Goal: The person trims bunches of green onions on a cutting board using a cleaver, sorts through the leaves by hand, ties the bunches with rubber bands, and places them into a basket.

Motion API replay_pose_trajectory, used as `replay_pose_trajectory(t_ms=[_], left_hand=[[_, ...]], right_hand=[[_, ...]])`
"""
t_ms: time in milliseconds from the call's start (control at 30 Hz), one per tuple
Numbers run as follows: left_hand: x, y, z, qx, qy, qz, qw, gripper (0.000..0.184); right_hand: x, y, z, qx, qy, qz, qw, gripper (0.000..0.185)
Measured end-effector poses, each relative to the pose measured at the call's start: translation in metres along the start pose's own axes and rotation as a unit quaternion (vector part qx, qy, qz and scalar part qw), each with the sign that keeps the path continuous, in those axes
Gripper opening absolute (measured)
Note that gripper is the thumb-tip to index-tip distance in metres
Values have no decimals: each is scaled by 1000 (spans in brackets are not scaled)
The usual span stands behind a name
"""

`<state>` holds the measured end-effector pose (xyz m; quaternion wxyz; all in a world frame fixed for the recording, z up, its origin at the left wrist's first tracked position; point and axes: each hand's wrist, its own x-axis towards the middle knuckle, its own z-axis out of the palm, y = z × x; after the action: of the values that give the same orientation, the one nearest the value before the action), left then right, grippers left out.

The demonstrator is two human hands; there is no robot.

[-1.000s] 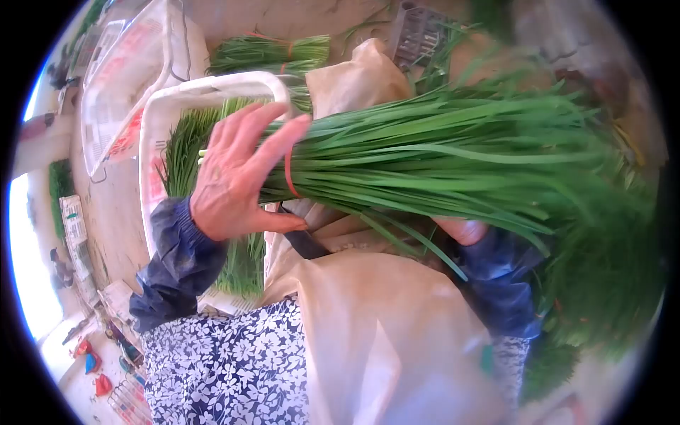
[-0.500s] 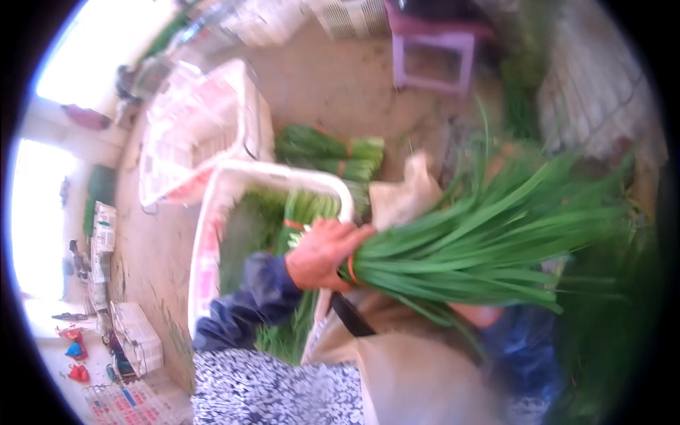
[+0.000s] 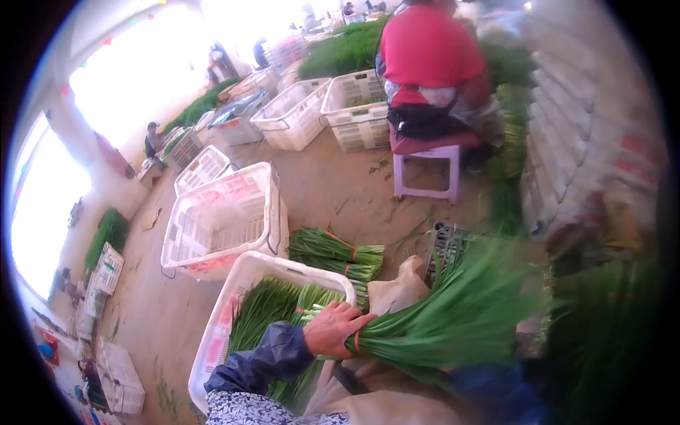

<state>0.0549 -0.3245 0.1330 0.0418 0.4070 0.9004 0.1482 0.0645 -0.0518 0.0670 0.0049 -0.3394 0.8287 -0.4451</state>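
My left hand (image 3: pixel 334 329) is closed around the base of a bunch of garlic chives (image 3: pixel 439 312), next to its orange band (image 3: pixel 356 342). The long green leaves fan out to the right, their tips blurred. On the right, a dark blue sleeve (image 3: pixel 496 391) shows under the leaves, and my right hand is hidden there. Just left of my left hand is a white plastic crate (image 3: pixel 244 273) holding more banded chive bunches (image 3: pixel 273 308). Other tied bunches (image 3: pixel 333 249) lie on the floor beyond the crate.
Another white crate (image 3: pixel 212 258) stands behind the near one, with several more crates (image 3: pixel 294 117) farther back. A person in a red top (image 3: pixel 432 53) sits on a purple stool (image 3: pixel 427 159). Stacked pale sacks (image 3: pixel 567 134) line the right side. Loose leaves litter the brown floor (image 3: pixel 347 184).
The view has tilted up, bringing the seated person and far crates into sight. My left hand still grips the chive bunch. My right forearm, partly visible before, is now mostly covered by leaves.
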Motion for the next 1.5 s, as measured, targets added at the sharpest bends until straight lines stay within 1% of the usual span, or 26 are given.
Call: replay_pose_trajectory(t_ms=[33,100,133,233,300,400,500,700,767,800,833,867,933,967,1100,1167,1267,1367,1433,1500], left_hand=[[1,2,-1,16,-9,0,1000,73],[2,4,3,9,-4,18,1000,75],[2,5,4,-4,-18,21,1000,76],[-3,3,14,-23,-35,14,999,78],[-5,1,18,-27,-35,10,999,85],[-6,5,16,-20,-48,-2,999,82],[-8,3,19,-36,-47,-18,998,83],[-8,1,20,-42,-50,-10,998,83],[-6,0,19,-32,-61,-8,998,82],[-6,-1,18,-23,-71,-5,997,81],[-6,-1,19,-24,-72,-6,997,81],[-6,-1,20,-35,-62,-2,997,80],[-5,-2,21,-44,-51,1,998,78],[-5,-4,23,-50,-49,8,997,77],[-7,-3,23,-48,-42,7,998,74],[-7,-6,24,-46,-52,-6,998,74],[-7,-7,24,-40,-71,11,997,75],[-7,-4,25,-43,-49,-6,998,78],[-6,-3,23,-58,-13,19,998,80],[-4,-6,21,-80,-42,11,996,83]], right_hand=[[-1,0,-1,2,0,-3,1000,29],[0,0,1,11,1,-3,1000,29],[0,0,1,11,1,-6,1000,29],[0,0,4,20,-3,-10,1000,29],[-1,0,6,25,-4,-14,1000,29],[0,2,8,31,-4,-22,999,29],[0,2,11,40,-6,-35,999,28],[0,5,20,55,-9,-52,997,28],[-4,9,25,26,-4,-72,997,28],[-2,10,25,-14,21,-152,988,29],[-4,6,24,-13,19,-151,988,29],[0,-7,18,108,-11,-52,993,33],[9,-11,11,111,-13,-91,990,41],[9,-4,12,111,-14,-92,989,41],[7,1,20,100,-9,-76,992,41],[10,-1,17,100,-6,-67,993,41],[8,-4,17,93,-1,-58,994,41],[0,-4,19,76,12,-42,996,41],[0,-5,18,65,24,-35,997,41],[-3,-7,15,51,39,-32,997,41]])
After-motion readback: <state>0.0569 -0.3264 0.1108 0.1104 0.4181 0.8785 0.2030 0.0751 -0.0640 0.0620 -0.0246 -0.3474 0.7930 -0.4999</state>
